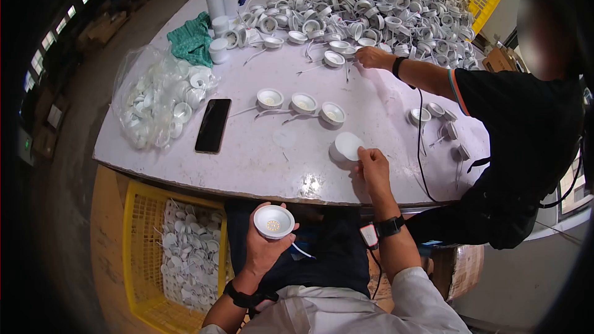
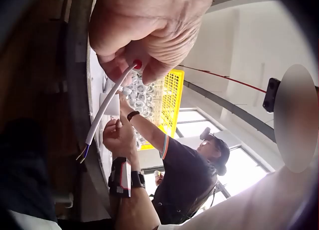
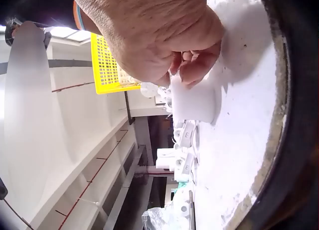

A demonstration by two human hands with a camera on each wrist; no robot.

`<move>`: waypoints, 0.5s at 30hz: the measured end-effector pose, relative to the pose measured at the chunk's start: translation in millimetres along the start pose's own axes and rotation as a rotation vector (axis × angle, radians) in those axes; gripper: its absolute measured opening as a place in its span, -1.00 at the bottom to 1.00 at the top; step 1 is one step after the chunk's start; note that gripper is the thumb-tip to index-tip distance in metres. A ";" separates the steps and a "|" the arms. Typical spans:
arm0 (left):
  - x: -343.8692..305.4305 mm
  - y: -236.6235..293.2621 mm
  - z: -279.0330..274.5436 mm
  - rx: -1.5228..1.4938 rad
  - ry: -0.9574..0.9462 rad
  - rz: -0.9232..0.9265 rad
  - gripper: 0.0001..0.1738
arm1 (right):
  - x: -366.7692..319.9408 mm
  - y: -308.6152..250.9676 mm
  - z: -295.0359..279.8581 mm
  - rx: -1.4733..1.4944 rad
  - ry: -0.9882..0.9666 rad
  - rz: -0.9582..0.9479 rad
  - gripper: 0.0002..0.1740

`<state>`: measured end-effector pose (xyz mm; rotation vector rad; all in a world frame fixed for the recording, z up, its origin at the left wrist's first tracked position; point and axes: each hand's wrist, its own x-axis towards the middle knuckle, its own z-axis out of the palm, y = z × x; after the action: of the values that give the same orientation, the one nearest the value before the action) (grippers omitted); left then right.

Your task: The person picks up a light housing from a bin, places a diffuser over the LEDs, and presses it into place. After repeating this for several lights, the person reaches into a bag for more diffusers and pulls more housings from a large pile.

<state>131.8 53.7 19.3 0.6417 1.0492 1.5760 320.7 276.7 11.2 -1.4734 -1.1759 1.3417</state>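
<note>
Here, lamp (image 1: 273, 222) in gripping left hand (image 1: 262, 250), edge of white cylinder (image 1: 344, 147) in pinching right hand (image 1: 375, 171).

Phone (image 1: 213, 125): flat on the worktop (image 1: 247, 164), screen dark, beside a clear bag (image 1: 137, 67)
Green wrap (image 1: 190, 39): crumpled near the left edge
Black cable (image 1: 421, 148): trails across to the near edge
Person in black (image 1: 520, 136): at the worktop's right side

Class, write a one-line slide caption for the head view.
Left grip holding a white lamp, right grip touching a white cylinder on the table.
</note>
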 end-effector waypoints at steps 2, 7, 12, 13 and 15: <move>-0.3 0.1 0.9 -0.008 -0.017 -0.011 -0.15 | -9.8 1.2 -5.2 0.152 -0.003 0.024 -0.78; 1.8 -1.8 8.5 0.053 -0.094 0.004 -0.12 | -60.9 -4.2 -7.6 0.458 -0.157 0.131 -0.88; 8.5 -1.2 12.1 0.116 -0.138 0.007 -0.13 | -108.6 -1.9 9.6 0.533 -0.417 0.185 -0.77; 10.1 -4.4 8.6 0.165 -0.142 0.040 -0.14 | -113.0 0.5 11.4 0.540 -0.417 0.195 -0.77; 12.0 -5.4 4.2 0.215 -0.144 0.074 -0.15 | -117.9 2.7 15.9 0.518 -0.466 0.232 -0.75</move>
<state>134.6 66.5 15.0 0.9364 1.1048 1.4674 304.8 161.4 35.7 -0.9658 -0.8403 2.0444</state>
